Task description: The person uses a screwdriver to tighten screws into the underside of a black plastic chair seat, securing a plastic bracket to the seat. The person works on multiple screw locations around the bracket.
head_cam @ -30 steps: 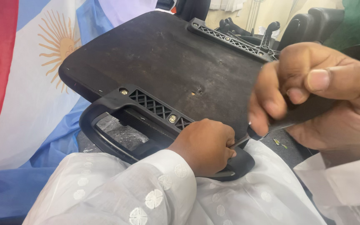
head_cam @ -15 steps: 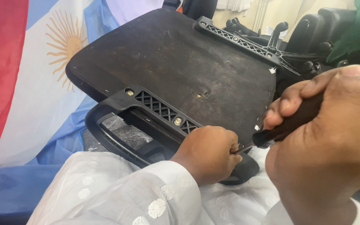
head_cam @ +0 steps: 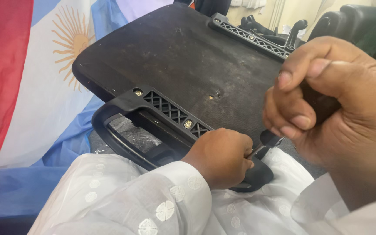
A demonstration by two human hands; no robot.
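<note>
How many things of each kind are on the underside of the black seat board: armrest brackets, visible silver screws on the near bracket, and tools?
Black plastic lattice armrest brackets: 2, near and far
Visible silver screws on the near bracket: 2
Dark-handled screwdrivers: 1, in the right hand; the left hand steadies its tip
Total: 5

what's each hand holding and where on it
Right hand grips a screwdriver by its dark handle. Left hand closes around the shaft near the tip, resting on the armrest of the upturned chair seat.
</note>
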